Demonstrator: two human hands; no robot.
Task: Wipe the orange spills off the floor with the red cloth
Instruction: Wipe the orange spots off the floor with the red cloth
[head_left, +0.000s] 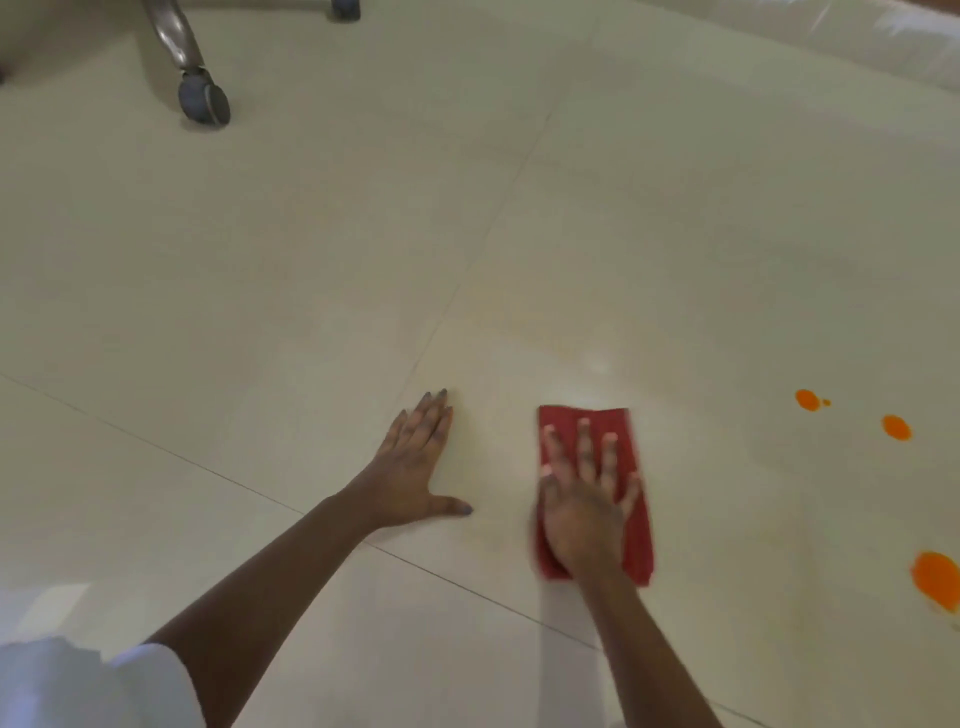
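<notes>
A folded red cloth (626, 447) lies flat on the pale tiled floor (311, 260). My right hand (587, 499) presses down on it with the fingers spread. My left hand (415, 467) rests flat on the bare floor to the left of the cloth, holding nothing. Three orange spills lie to the right of the cloth: a small one (807, 399), another (896, 427) beyond it, and a larger one (937, 579) at the right edge. A faint wet sheen shows just beyond the cloth.
A metal chair leg with a grey caster (203, 101) stands at the far left; a second caster (345, 9) shows at the top edge. A white sleeve (93, 686) fills the bottom left corner. Pale wrapped material (857, 36) runs along the top right.
</notes>
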